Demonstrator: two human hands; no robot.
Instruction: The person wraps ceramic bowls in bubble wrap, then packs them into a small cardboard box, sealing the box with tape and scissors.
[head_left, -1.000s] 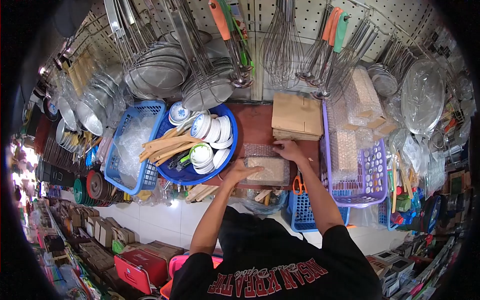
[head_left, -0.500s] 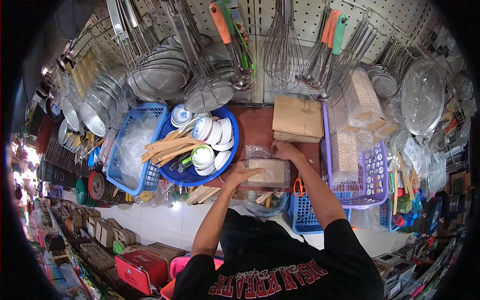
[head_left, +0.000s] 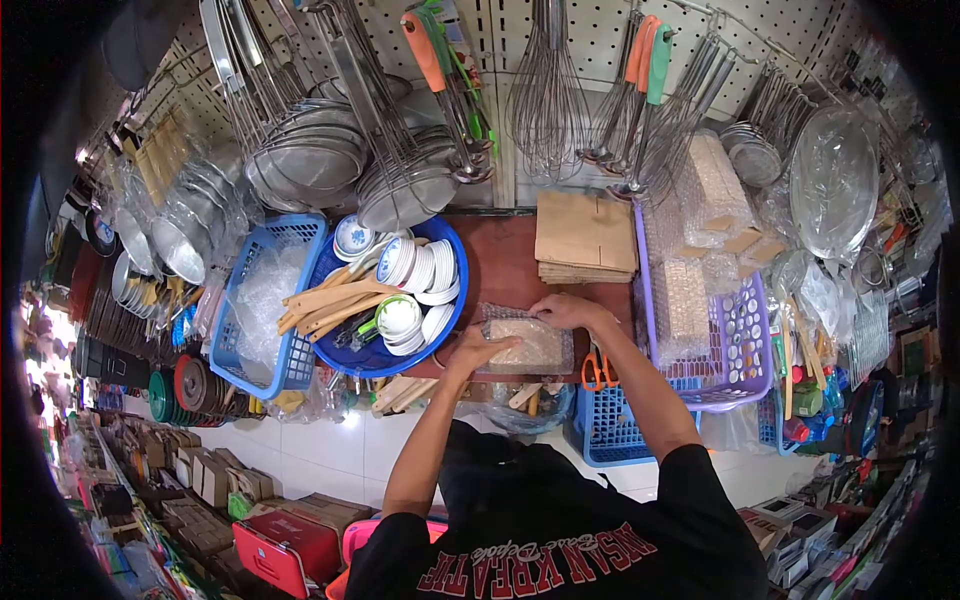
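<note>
On the red-brown tabletop lies a light brown box wrapped in bubble wrap [head_left: 535, 352]. My left hand [head_left: 482, 350] grips its left end, the thumb lying across the top and the other fingers mostly hidden down the side. At the far edge of the package, my right hand [head_left: 562, 311] has its fingers closed on the bubble wrap, which lies folded along that edge. Just beyond the right hand is a stack of flat brown cardboard pieces [head_left: 585, 235].
Left stands a blue basin [head_left: 450, 345] of bowls and wooden utensils, beside a blue basket [head_left: 292, 372] of clear plastic wrap. Right, a purple basket [head_left: 735, 398] holds bubble-wrapped boxes. Orange-handled scissors [head_left: 592, 372] sit near the table's front edge. Strainers and whisks [head_left: 548, 110] hang behind.
The bubble wrap flap behind the box has come down nearer to it, with my right hand shifting slightly toward me. My left hand keeps its place on the box. The view has shifted a little.
</note>
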